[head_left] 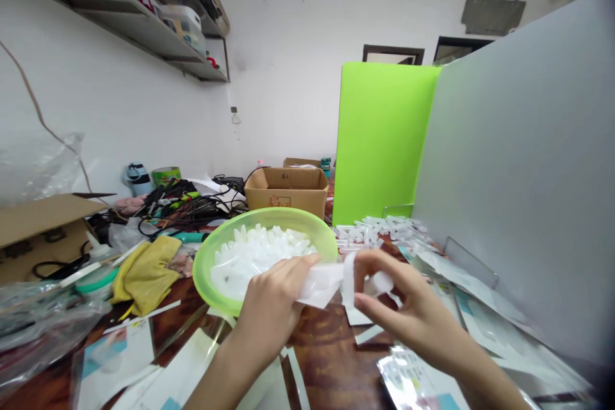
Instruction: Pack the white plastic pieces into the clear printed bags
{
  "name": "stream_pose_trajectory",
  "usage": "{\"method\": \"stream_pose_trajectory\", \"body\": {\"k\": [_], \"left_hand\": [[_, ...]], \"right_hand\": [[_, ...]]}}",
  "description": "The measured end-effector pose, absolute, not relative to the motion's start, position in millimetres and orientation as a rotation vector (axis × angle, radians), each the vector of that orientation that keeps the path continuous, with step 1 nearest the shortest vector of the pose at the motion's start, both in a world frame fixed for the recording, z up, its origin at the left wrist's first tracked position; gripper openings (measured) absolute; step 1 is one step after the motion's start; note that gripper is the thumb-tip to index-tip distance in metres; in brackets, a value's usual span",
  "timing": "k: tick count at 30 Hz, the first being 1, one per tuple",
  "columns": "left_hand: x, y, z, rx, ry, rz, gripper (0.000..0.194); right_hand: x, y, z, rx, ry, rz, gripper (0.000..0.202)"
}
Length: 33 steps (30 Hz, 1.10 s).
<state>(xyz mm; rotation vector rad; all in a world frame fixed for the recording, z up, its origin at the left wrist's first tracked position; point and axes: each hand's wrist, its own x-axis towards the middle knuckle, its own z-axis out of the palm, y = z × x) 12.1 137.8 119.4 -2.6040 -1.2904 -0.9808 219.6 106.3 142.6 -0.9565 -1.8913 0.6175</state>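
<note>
My left hand (281, 288) is closed on a small white paper piece (319, 285), which sticks out to the right from its fingers. Beside it, my right hand (401, 291) pinches a curled white strip (349, 278) between thumb and fingers. The strip meets or overlaps the paper's right end; whether they are joined I cannot tell. Just behind my left hand stands a light green bowl (204, 262) heaped with small white plastic pieces (259, 250). Partly hidden by my right hand, more white pieces (379, 283) lie on the table.
A cardboard box (288, 191) stands behind the bowl. Many small clear-and-white pieces (379, 229) lie near the green partition (384, 141). Printed sheets (500, 327) line the right side. A yellow cloth (148, 272), cables (196, 208) and plastic bags (43, 333) crowd the left.
</note>
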Motion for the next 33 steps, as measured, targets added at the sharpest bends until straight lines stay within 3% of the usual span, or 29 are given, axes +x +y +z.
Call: {"method": "stream_pose_trajectory", "body": {"k": [4, 8, 11, 16, 19, 21, 26, 33], "left_hand": [[13.3, 137.5, 126.3, -2.783, -1.541, -1.181, 0.029], [16.4, 135.7, 122.1, -2.814, -1.495, -1.274, 0.027], [15.9, 134.9, 117.0, -2.619, -1.2, -1.242, 0.029], [14.5, 132.7, 118.1, -2.241, -0.836, -1.158, 0.035], [16.8, 129.7, 120.7, -2.207, -0.826, -1.139, 0.037], [19.1, 127.2, 121.6, -2.219, -0.824, -1.137, 0.038], [21.7, 122.0, 122.5, -2.279, -0.825, -1.172, 0.039], [17.0, 124.2, 123.3, -2.44, -0.925, -1.165, 0.046]], "right_hand": [[231.7, 104.1, 146.2, -0.817, -1.579, 0.82, 0.016], [233.0, 108.1, 144.0, -0.841, -1.693, 0.49, 0.016], [226.1, 109.0, 139.6, -0.875, -1.812, 0.219, 0.015], [210.1, 104.0, 132.5, -0.866, -1.59, 0.281, 0.019], [204.6, 99.0, 132.7, -0.775, -1.693, 0.234, 0.016], [202.3, 96.8, 131.8, -0.724, -1.793, 0.216, 0.024], [199.6, 99.4, 123.6, -0.679, -1.591, 0.271, 0.025], [202.2, 102.1, 130.4, -0.721, -1.907, -0.016, 0.026]]}}
